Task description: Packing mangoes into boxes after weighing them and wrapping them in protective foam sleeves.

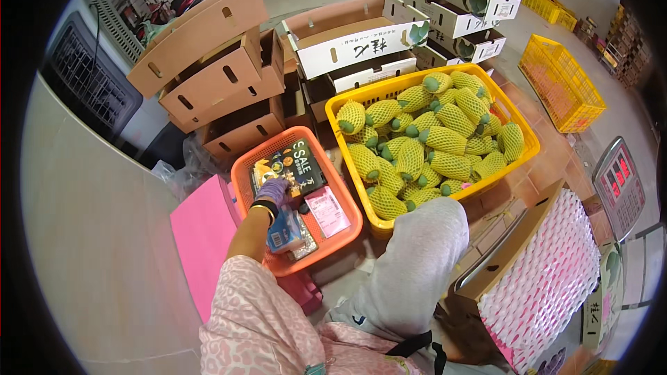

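My left hand (274, 192), in a thin purple glove, reaches down into an orange plastic basket (349, 221). Its fingertips are at a black printed pack (306, 169) and some small yellow pieces (262, 170); I cannot make out whether they grip anything. Below the hand, a blue-and-white packet (286, 230) lies by the wrist. A pink printed label sheet (328, 212) rests to its right. My right hand is out of view. Beside the basket stands a yellow crate (517, 134) full of green fruit in yellow-green foam nets (445, 140).
Brown cardboard boxes (208, 76) are stacked behind the basket, white printed ones (455, 14) further back. At right are a box lined with pink-and-white foam netting (542, 271), a scale with a red display (620, 180) and another yellow crate (563, 90). A pink box (201, 236) sits left.
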### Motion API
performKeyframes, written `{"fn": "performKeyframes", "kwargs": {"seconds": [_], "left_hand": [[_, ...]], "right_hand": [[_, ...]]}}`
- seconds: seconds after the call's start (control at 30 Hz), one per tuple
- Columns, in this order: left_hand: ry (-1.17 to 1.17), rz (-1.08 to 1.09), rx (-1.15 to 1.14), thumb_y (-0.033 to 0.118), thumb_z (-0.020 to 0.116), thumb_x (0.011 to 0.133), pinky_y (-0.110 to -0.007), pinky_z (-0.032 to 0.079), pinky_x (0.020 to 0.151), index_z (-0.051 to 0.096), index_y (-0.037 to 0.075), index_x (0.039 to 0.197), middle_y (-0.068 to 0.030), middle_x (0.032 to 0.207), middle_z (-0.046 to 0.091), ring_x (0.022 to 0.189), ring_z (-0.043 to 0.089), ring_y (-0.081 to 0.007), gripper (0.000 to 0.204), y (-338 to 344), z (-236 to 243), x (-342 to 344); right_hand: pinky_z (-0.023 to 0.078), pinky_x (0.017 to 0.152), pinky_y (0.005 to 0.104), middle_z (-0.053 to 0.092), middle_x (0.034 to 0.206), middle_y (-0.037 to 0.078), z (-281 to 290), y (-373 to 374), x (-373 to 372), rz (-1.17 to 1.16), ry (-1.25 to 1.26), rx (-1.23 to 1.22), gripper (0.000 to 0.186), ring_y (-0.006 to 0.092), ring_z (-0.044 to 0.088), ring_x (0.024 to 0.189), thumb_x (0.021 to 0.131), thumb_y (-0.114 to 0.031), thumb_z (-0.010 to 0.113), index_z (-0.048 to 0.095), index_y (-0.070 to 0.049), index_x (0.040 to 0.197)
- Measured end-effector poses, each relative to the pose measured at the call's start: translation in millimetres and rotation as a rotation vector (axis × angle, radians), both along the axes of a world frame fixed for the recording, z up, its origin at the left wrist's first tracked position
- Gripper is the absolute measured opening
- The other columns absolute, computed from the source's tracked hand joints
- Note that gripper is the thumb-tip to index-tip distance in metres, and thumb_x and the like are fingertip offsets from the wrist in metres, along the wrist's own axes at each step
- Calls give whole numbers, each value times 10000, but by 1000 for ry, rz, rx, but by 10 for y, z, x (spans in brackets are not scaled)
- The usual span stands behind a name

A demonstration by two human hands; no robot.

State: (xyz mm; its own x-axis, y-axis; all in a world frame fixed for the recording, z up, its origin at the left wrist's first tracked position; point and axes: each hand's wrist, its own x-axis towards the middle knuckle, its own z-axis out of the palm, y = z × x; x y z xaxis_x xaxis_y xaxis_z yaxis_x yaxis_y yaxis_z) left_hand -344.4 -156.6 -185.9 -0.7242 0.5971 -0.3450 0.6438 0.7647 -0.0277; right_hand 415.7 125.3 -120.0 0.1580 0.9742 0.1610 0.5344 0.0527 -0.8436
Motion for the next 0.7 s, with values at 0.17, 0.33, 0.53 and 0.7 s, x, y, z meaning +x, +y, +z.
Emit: {"fn": "performKeyframes", "kwargs": {"seconds": [0.17, 0.33, 0.53, 0.7], "left_hand": [[75, -52, 31, 193, 603, 705, -393, 470, 719, 600, 41, 837, -198, 837, 588, 815, 578, -330, 202, 27, -38, -7], [258, 131, 245, 193, 504, 762, -412, 460, 696, 621, 35, 780, -210, 745, 593, 734, 581, -356, 198, 63, -9, 15], [267, 169, 345, 229, 584, 717, -406, 456, 696, 611, 21, 793, -208, 780, 593, 749, 579, -342, 223, 59, -11, -76], [-113, 607, 672, 256, 674, 634, -334, 466, 653, 635, 45, 810, -163, 763, 615, 703, 601, -280, 277, -64, -249, -214]], "right_hand": [[406, 879, 445, 411, 1271, 113, -99, -56, 104, 64, -158, 113, 434, 271, 423, 1117, 855, -269, 426, 415, -40, 1223], [409, 872, 453, 423, 1263, 115, -124, -37, 136, -16, 71, 54, 431, 276, 415, 1125, 859, -255, 427, 404, -28, 1225], [399, 876, 466, 435, 1247, 132, -193, 4, 330, 109, -529, 222, 416, 291, 416, 1126, 866, -264, 420, 433, -28, 1207], [455, 793, 438, 482, 1180, 162, -359, 117, 646, 134, -642, 528, 379, 335, 429, 1111, 853, -314, 471, 510, -41, 1112]]}}
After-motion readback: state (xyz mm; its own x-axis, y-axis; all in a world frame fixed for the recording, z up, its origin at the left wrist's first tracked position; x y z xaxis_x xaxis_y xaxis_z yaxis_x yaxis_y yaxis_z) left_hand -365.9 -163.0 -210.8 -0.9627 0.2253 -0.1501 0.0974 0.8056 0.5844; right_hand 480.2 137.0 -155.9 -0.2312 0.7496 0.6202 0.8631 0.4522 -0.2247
